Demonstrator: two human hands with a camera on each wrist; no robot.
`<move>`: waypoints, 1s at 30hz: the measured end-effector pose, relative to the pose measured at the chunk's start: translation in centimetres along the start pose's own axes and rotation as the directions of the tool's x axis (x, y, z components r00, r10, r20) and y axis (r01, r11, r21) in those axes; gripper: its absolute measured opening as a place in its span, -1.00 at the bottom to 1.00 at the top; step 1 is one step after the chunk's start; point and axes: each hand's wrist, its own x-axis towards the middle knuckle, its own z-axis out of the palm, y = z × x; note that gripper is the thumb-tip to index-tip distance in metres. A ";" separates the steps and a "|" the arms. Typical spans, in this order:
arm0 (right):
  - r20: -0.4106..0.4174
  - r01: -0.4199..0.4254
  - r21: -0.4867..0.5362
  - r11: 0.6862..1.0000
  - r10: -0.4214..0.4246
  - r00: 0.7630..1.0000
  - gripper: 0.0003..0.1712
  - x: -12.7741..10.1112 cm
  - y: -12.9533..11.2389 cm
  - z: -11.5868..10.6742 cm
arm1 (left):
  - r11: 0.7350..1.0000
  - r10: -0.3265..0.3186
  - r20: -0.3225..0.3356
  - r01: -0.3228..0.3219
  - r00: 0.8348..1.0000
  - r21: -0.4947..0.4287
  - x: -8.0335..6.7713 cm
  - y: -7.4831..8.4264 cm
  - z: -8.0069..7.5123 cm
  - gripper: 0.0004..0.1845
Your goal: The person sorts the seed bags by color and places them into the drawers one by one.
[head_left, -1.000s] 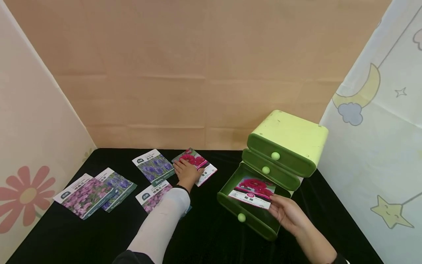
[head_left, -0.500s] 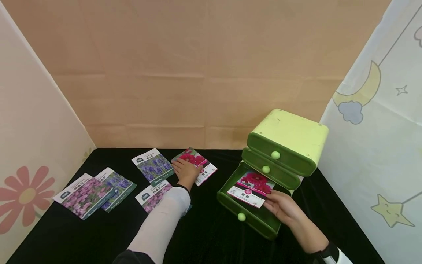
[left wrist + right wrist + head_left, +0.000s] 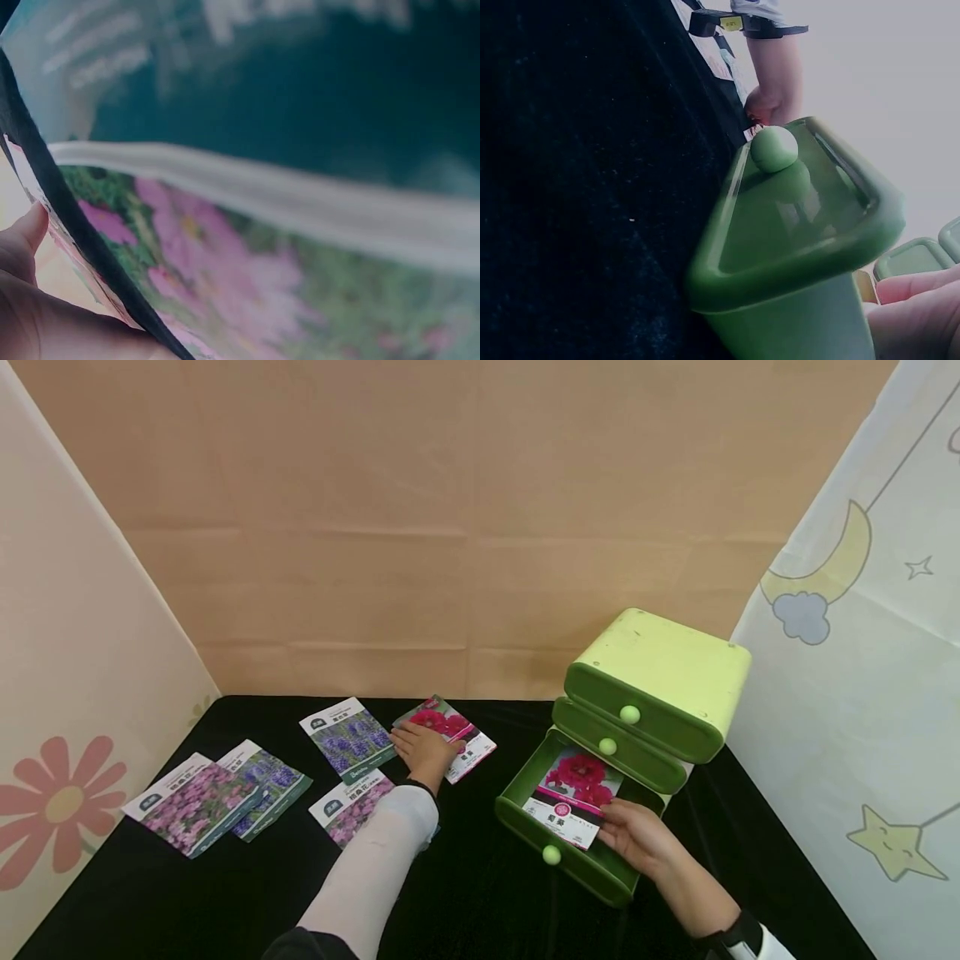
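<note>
My right hand (image 3: 637, 839) pinches the right edge of a seed packet with red flowers (image 3: 579, 774), which lies tilted inside the pulled-out bottom drawer (image 3: 513, 810). In the right wrist view, the fingers (image 3: 922, 307) show behind the green drawer front (image 3: 787, 217); the packet is hidden there. On the black cloth, my left hand (image 3: 423, 753) rests, fingers extended, on another red-flowered packet (image 3: 468, 752). A packet with blue-purple flowers (image 3: 348, 739) lies beside it, and a pink-flowered packet (image 3: 352, 806) is partly under the left forearm. A pink-flowered packet (image 3: 217, 262) fills the left wrist view.
The yellow-green drawer unit (image 3: 660, 668) stands at the right, its upper drawers (image 3: 637, 714) pushed further in than the bottom one. At the far left, a pink-flowered packet (image 3: 198, 806) overlaps a purple-flowered one (image 3: 270, 785). A brown backdrop (image 3: 337, 593) rises behind the table.
In the drawer, the red-flowered packet has turned and settled lower, my right hand moving slightly left with it. The left hand has stayed on its packet.
</note>
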 end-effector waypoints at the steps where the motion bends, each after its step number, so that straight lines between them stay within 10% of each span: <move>1: -0.004 -0.003 0.006 1.000 0.003 1.000 -0.43 -0.1 0.0 0.0 | 1.000 -0.004 0.008 0.004 1.000 -0.001 0.1 0.0 0.1 0.38; 30: -0.160 -0.027 -0.027 0.999 0.022 0.987 -0.29 -1.2 -0.8 2.4 | 0.986 0.004 -0.073 -0.016 0.997 -0.167 0.1 1.0 0.2 0.29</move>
